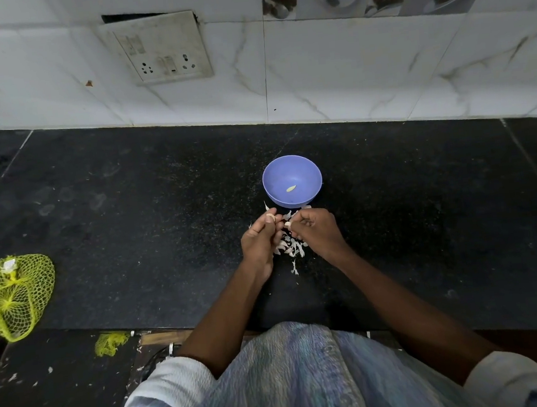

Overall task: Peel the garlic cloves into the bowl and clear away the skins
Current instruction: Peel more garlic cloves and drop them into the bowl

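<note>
A: What are the fingers doing?
B: The left hand [259,240] pinches a clove [270,217]; the right hand [315,231] curls its fingers [305,222] round another piece at the tips, just beside it.
A: And the bowl [294,201]?
B: Just beyond the hands, on the tabletop [151,221], one peeled clove [291,188] inside. Skins [293,248] lie under the hands, near the bowl. A yellow net [12,295] sits far left of it.

Counter [130,216] (black): bowl [306,196], skins [292,247], net [13,293].
</note>
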